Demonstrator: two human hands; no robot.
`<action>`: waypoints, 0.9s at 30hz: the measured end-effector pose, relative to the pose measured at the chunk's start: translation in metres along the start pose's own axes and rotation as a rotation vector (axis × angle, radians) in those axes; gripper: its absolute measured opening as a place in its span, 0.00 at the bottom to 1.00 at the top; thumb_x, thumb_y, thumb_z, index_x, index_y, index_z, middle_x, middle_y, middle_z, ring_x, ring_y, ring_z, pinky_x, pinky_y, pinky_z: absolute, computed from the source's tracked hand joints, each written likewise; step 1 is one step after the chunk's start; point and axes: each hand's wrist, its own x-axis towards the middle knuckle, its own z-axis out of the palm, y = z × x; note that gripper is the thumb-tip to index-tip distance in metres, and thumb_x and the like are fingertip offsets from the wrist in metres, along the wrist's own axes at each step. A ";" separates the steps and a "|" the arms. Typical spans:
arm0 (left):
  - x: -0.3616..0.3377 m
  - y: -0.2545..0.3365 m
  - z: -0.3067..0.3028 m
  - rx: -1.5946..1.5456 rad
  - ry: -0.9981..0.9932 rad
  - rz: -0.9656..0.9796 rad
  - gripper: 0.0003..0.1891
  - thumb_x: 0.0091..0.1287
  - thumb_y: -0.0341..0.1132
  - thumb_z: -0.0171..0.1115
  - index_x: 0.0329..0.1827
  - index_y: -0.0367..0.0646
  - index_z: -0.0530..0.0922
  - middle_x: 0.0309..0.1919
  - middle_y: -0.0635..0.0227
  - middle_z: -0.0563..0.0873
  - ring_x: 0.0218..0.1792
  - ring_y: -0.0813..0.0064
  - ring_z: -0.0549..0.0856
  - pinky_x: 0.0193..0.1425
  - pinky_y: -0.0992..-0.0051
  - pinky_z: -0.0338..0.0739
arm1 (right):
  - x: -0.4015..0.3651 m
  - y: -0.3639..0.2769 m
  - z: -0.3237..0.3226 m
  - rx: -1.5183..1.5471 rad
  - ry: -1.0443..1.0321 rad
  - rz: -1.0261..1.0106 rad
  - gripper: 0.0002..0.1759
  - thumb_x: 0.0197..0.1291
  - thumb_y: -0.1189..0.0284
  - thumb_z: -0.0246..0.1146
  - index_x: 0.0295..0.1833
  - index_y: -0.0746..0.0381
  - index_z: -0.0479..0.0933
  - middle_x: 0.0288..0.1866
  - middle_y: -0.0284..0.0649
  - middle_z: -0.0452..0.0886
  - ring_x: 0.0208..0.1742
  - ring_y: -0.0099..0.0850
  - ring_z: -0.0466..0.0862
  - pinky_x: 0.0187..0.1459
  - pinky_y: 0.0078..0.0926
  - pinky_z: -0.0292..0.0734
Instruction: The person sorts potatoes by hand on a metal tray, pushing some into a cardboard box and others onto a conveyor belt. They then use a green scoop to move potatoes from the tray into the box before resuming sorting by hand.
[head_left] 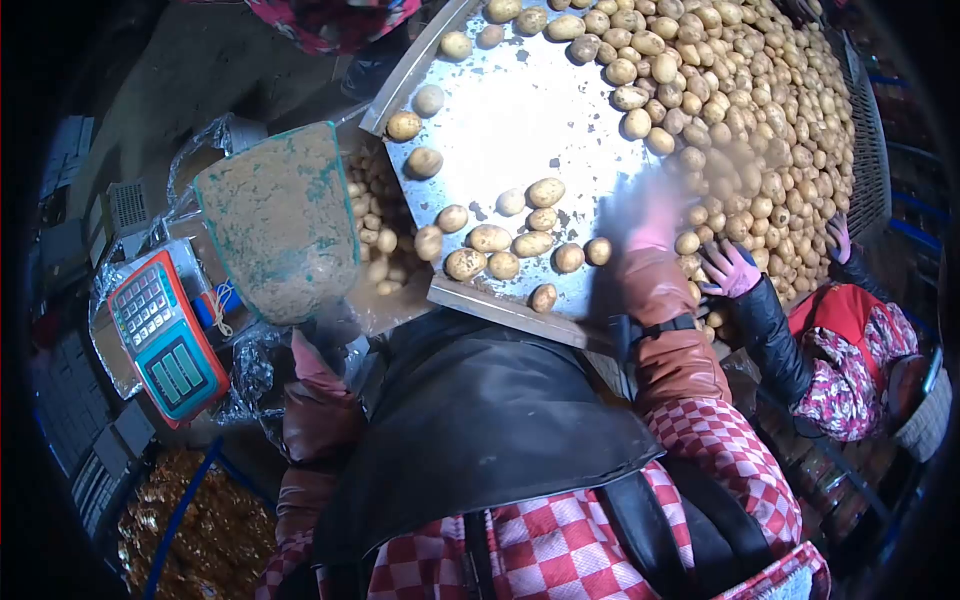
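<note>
My right hand (655,210), in a pink glove, is smeared by motion at the right side of the metal sorting surface (520,110). It is beside the big heap of potatoes (760,130). Loose potatoes (490,238) lie on the near part of the metal, and a few more line its left side. My left hand (316,362), also in a pink glove, is low on the left, just below a dirt-crusted teal plastic bin (280,220). Its fingers are blurred, and I cannot tell whether they grip anything. Between bin and metal surface, more potatoes (378,235) sit in a clear plastic bag.
A red digital scale (168,335) stands at the left, near crumpled plastic wrap (255,375). On the right, a co-worker's gloved hands (732,270) rest on the heap. Another person (335,18) is at the top. A wooden rail (515,315) edges the sorting surface.
</note>
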 end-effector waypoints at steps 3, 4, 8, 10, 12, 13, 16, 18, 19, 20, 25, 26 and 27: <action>-0.019 0.013 0.003 0.436 -0.049 0.213 0.31 0.67 0.63 0.61 0.47 0.38 0.80 0.23 0.65 0.83 0.21 0.75 0.77 0.27 0.73 0.68 | 0.006 0.070 -0.020 -0.032 0.244 0.054 0.29 0.57 0.66 0.69 0.64 0.62 0.75 0.56 0.50 0.79 0.57 0.48 0.78 0.59 0.46 0.73; -0.028 0.018 0.012 0.402 0.028 0.209 0.31 0.67 0.63 0.61 0.44 0.37 0.81 0.21 0.66 0.83 0.20 0.75 0.77 0.26 0.73 0.68 | 0.023 0.078 -0.045 0.000 0.261 0.160 0.32 0.59 0.58 0.67 0.66 0.61 0.73 0.54 0.46 0.77 0.54 0.44 0.78 0.54 0.43 0.75; -0.032 0.020 0.011 0.429 0.029 0.137 0.27 0.66 0.56 0.65 0.47 0.36 0.81 0.25 0.64 0.86 0.25 0.74 0.81 0.29 0.73 0.71 | -0.007 0.043 -0.006 0.399 -0.008 0.270 0.34 0.58 0.59 0.70 0.66 0.63 0.72 0.59 0.53 0.74 0.60 0.46 0.76 0.59 0.43 0.73; -0.030 0.016 0.013 0.391 -0.011 0.167 0.26 0.67 0.56 0.63 0.46 0.36 0.81 0.24 0.66 0.85 0.21 0.75 0.79 0.27 0.74 0.70 | -0.024 -0.063 0.020 0.875 -0.158 0.244 0.33 0.56 0.65 0.73 0.65 0.65 0.72 0.64 0.60 0.74 0.65 0.51 0.76 0.65 0.46 0.71; -0.032 0.013 0.017 0.355 -0.052 0.190 0.26 0.69 0.56 0.62 0.46 0.37 0.80 0.23 0.67 0.85 0.18 0.77 0.77 0.24 0.75 0.69 | -0.036 -0.127 -0.014 0.518 -0.489 0.103 0.42 0.54 0.58 0.73 0.71 0.62 0.68 0.70 0.59 0.69 0.70 0.57 0.70 0.70 0.48 0.67; -0.037 0.013 0.021 0.362 -0.052 0.202 0.24 0.69 0.55 0.63 0.46 0.37 0.80 0.23 0.67 0.85 0.18 0.77 0.77 0.23 0.76 0.69 | -0.026 -0.161 -0.025 0.886 -0.630 0.305 0.44 0.54 0.53 0.72 0.74 0.58 0.66 0.75 0.60 0.63 0.72 0.59 0.67 0.71 0.48 0.66; -0.037 0.013 0.014 0.346 -0.063 0.195 0.22 0.69 0.52 0.64 0.47 0.38 0.79 0.23 0.67 0.84 0.19 0.78 0.77 0.23 0.78 0.68 | -0.030 -0.239 -0.013 0.719 -0.474 -0.026 0.37 0.59 0.51 0.67 0.72 0.50 0.68 0.77 0.54 0.60 0.73 0.64 0.62 0.69 0.68 0.58; -0.034 0.011 0.004 0.331 -0.069 0.159 0.21 0.70 0.50 0.64 0.47 0.38 0.79 0.23 0.68 0.83 0.20 0.78 0.78 0.24 0.78 0.68 | -0.032 -0.269 -0.011 0.833 -0.426 -0.086 0.38 0.59 0.50 0.67 0.73 0.48 0.67 0.79 0.50 0.58 0.76 0.67 0.57 0.70 0.68 0.58; -0.035 0.008 -0.002 0.311 -0.049 0.182 0.20 0.69 0.49 0.65 0.46 0.38 0.79 0.25 0.68 0.83 0.22 0.78 0.78 0.24 0.78 0.68 | -0.030 -0.275 -0.016 0.845 -0.476 -0.118 0.39 0.58 0.50 0.68 0.73 0.48 0.66 0.78 0.49 0.59 0.78 0.64 0.56 0.71 0.65 0.58; -0.034 0.006 -0.007 0.288 -0.028 0.209 0.18 0.69 0.47 0.65 0.45 0.39 0.79 0.26 0.69 0.82 0.23 0.79 0.79 0.25 0.78 0.69 | -0.026 -0.267 -0.029 1.061 -0.508 -0.130 0.36 0.60 0.53 0.68 0.73 0.49 0.67 0.73 0.51 0.67 0.77 0.56 0.62 0.73 0.52 0.62; -0.036 -0.003 -0.042 0.002 -0.131 0.072 0.25 0.69 0.50 0.61 0.56 0.36 0.75 0.44 0.58 0.83 0.32 0.65 0.84 0.39 0.61 0.82 | -0.044 -0.118 -0.032 0.906 -0.500 0.168 0.35 0.58 0.63 0.72 0.69 0.59 0.71 0.61 0.56 0.79 0.61 0.50 0.80 0.59 0.44 0.77; -0.045 0.003 -0.033 0.209 -0.130 0.156 0.25 0.69 0.52 0.60 0.56 0.37 0.76 0.44 0.59 0.83 0.32 0.63 0.84 0.38 0.61 0.81 | -0.044 -0.081 -0.045 0.655 -0.787 0.038 0.43 0.55 0.61 0.74 0.73 0.64 0.65 0.60 0.57 0.78 0.59 0.51 0.80 0.58 0.44 0.78; -0.048 0.005 -0.027 0.416 -0.128 0.240 0.26 0.70 0.53 0.59 0.55 0.38 0.76 0.43 0.60 0.83 0.33 0.62 0.84 0.38 0.60 0.81 | -0.056 -0.065 -0.056 0.560 -0.557 -0.301 0.48 0.53 0.60 0.75 0.74 0.70 0.60 0.57 0.56 0.78 0.58 0.50 0.80 0.58 0.44 0.78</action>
